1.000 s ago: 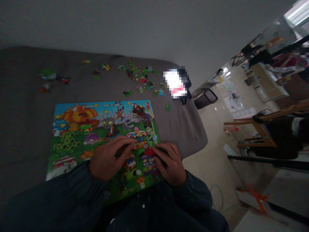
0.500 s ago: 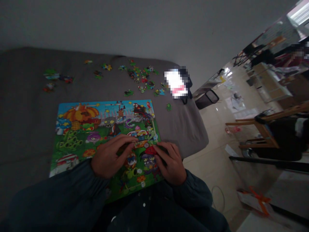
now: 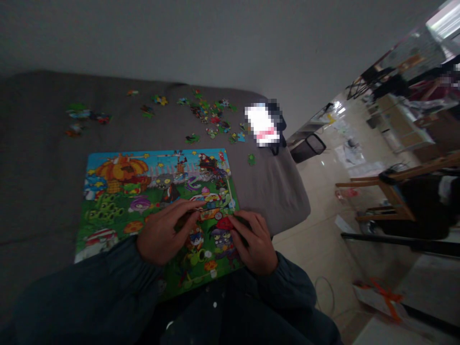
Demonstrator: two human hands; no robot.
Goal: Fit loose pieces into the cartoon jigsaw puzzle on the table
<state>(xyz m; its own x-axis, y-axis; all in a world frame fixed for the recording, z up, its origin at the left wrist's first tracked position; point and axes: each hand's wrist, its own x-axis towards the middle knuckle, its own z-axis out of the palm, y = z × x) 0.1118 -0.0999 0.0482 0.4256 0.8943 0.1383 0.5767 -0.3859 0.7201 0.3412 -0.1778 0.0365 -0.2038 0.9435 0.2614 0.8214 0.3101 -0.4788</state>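
Observation:
A colourful jigsaw puzzle [image 3: 118, 211] with cartoon plants and zombies lies in front of me, its near edge at my body. My left hand [image 3: 165, 232] rests over its middle, index fingertip and thumb tip close together at the picture's surface. Whatever is between those two is too small and dark to make out. My right hand [image 3: 255, 239] lies at the puzzle's right edge, fingers bent and reaching left. Its index finger and thumb are apart, touching the picture beside a red-capped figure [image 3: 223, 224]. Between the hands, the pieces sit flat.
Loose puzzle pieces [image 3: 204, 112] lie scattered beyond the puzzle on the grey cloth surface [image 3: 273, 191], with more pieces [image 3: 89, 115] at the far left. A single green piece [image 3: 251, 159] is right of the puzzle. A phone-like bright, blurred-out object [image 3: 262, 123] stands at the back right.
Both hands keep almost the same place and pose on the puzzle. The view has shifted very slightly; no piece has visibly moved.

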